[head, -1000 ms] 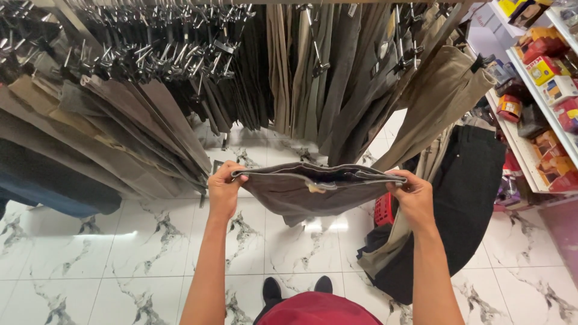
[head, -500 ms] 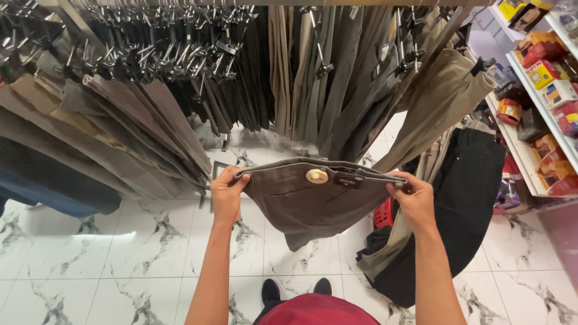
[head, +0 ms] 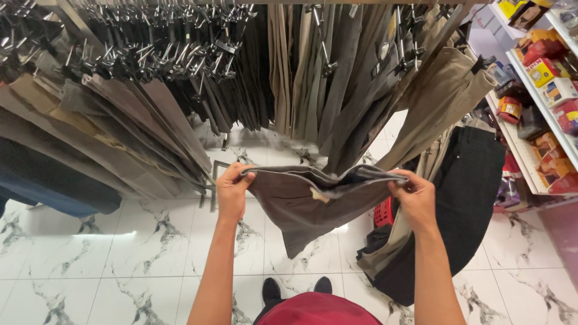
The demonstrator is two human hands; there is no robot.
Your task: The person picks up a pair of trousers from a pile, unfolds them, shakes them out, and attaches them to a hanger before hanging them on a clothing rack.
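I hold a pair of grey-brown trousers (head: pixel 313 207) by the waistband, stretched between both hands at chest height. My left hand (head: pixel 232 192) grips the waistband's left end and my right hand (head: pixel 414 195) grips its right end. The waistband sags open in the middle and a pale tag shows inside it. The trouser legs hang down below my hands toward the white marble floor (head: pixel 108 259).
Racks of hanging trousers (head: pixel 337 72) in grey, tan and black on clip hangers fill the back and left. Black trousers (head: pixel 469 198) hang at the right over a red basket (head: pixel 383 212). Shelves with coloured boxes (head: pixel 542 72) stand far right. My shoes (head: pixel 298 289) show below.
The waistband has slackened and sagged between my hands. The round metal button seen half a second ago is hidden, and the trousers hang longer.
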